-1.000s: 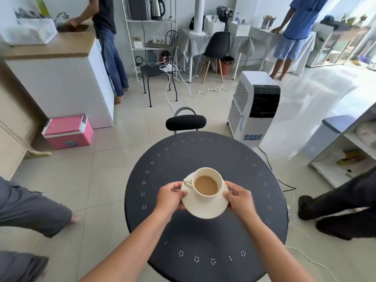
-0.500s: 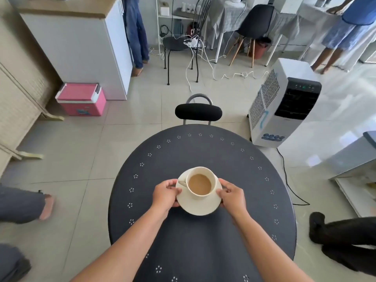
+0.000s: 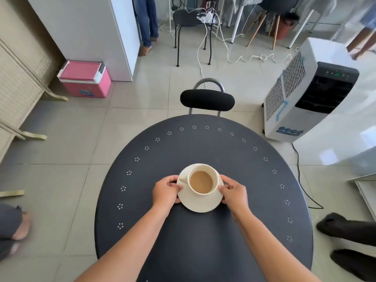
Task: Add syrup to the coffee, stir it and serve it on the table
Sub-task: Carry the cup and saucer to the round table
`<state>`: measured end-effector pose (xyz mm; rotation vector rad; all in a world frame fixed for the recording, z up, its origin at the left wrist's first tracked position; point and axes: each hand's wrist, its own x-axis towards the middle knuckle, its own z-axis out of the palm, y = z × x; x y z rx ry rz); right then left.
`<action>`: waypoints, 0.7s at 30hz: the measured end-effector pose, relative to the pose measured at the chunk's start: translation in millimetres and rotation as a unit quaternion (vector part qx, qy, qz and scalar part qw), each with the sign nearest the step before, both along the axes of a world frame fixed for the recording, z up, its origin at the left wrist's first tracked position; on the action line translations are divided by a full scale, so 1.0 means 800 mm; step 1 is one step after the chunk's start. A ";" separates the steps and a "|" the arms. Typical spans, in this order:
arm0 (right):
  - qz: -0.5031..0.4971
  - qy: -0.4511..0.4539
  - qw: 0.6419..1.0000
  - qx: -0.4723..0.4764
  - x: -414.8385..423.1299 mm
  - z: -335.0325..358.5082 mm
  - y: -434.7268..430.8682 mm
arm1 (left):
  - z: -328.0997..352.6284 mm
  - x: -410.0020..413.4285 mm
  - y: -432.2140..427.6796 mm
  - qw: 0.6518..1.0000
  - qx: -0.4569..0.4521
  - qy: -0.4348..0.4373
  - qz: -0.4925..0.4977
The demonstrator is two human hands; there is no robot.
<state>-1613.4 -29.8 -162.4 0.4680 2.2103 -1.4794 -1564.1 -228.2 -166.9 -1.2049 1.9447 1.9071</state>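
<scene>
A cream cup [image 3: 216, 181] of milky coffee stands on a cream saucer [image 3: 200, 204] over the middle of the round black table [image 3: 203, 145]. The cup's handle points to the left. My left hand [image 3: 165, 191] grips the saucer's left rim and my right hand [image 3: 234, 192] grips its right rim. The saucer sits at or just above the tabletop; I cannot tell whether it touches.
A black chair [image 3: 207, 99] stands at the table's far side. A white air cooler [image 3: 309, 92] is at the right, its cord on the floor. A pink cooler box [image 3: 84, 79] sits at the left. People's feet show at the left [image 3: 21, 226] and right [image 3: 345, 228].
The view has tilted further down and closer. Both hands have lowered the saucer with the cup towards the tabletop while keeping hold of it.
</scene>
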 end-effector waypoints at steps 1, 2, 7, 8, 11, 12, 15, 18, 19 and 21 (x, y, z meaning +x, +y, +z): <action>0.006 0.003 1.000 0.004 -0.002 -0.002 0.000 | -0.002 -0.002 0.000 1.000 -0.007 0.000 -0.001; 0.010 0.006 1.000 0.010 -0.003 -0.004 0.000 | -0.004 -0.005 0.000 1.000 -0.012 0.001 -0.002; 0.006 0.023 0.999 0.034 -0.009 -0.012 -0.002 | -0.015 -0.013 0.001 0.999 -0.033 -0.007 -0.001; 0.006 0.022 0.999 0.037 -0.010 -0.014 -0.002 | -0.017 -0.014 0.002 0.999 -0.036 -0.009 -0.001; 0.005 0.021 0.999 0.044 -0.015 -0.015 -0.003 | -0.018 -0.020 0.003 0.999 -0.049 -0.013 -0.005; 0.004 0.022 0.999 0.048 -0.017 -0.016 -0.003 | -0.018 -0.022 0.004 0.998 -0.054 -0.015 -0.006; 0.004 0.021 0.998 0.059 -0.022 -0.018 -0.005 | -0.018 -0.027 0.006 0.997 -0.070 -0.022 -0.009; 0.009 0.020 0.997 0.073 -0.027 -0.021 -0.005 | -0.018 -0.030 0.006 0.996 -0.086 -0.026 -0.015; 0.009 0.020 0.997 0.074 -0.029 -0.022 -0.005 | -0.018 -0.032 0.006 0.995 -0.091 -0.028 -0.017; 0.008 0.019 0.997 0.075 -0.031 -0.024 -0.004 | -0.018 -0.033 0.006 0.994 -0.101 -0.031 -0.020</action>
